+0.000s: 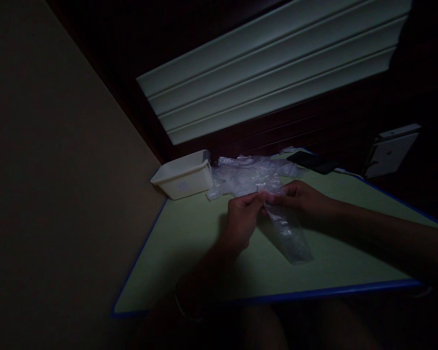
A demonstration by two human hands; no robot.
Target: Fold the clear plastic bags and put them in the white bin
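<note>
My left hand (241, 218) and my right hand (302, 197) meet over the middle of a green table (190, 243) with a blue edge. Both pinch the top end of a clear plastic bag (290, 236), which lies slanting toward me on the table. The fingertips of the two hands almost touch at the bag's mouth. Just behind the hands lies a crumpled heap of more clear plastic bags (248, 175). The scene is dim, so what is inside the held bag cannot be made out.
A white plastic tub (184, 177) stands at the far left corner next to the heap. A dark flat object (310, 160) lies at the far edge. A white device (390, 153) sits at the far right. A wall runs along the left.
</note>
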